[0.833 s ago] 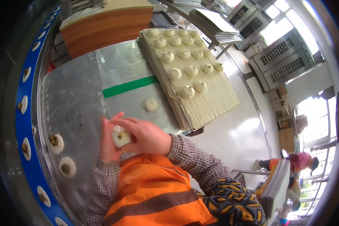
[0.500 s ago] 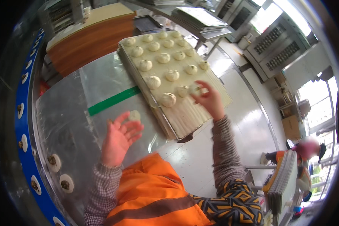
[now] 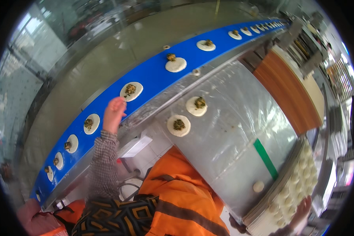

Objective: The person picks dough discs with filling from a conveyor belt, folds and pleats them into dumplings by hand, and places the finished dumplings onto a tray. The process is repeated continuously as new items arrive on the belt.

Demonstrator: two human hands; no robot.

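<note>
Two hands of yours: one left hand (image 3: 115, 114), one right hand (image 3: 303, 210). Along your one blue belt (image 3: 151, 78), at least ten filled dough rounds (image 3: 131, 91); the far ones are too small to count. On your one table (image 3: 224, 151), two more filled rounds (image 3: 179, 125), one plain dough piece (image 3: 258, 186) and one green strip (image 3: 266, 159). On your one tray (image 3: 261, 225), several pale buns (image 3: 274, 207), too blurred for an exact number.

Standing here, I can't read any lettering, number, label or sign, neither on the blue belt (image 3: 151, 78) across the upper left nor the surface (image 3: 232, 122) right of centre.
</note>
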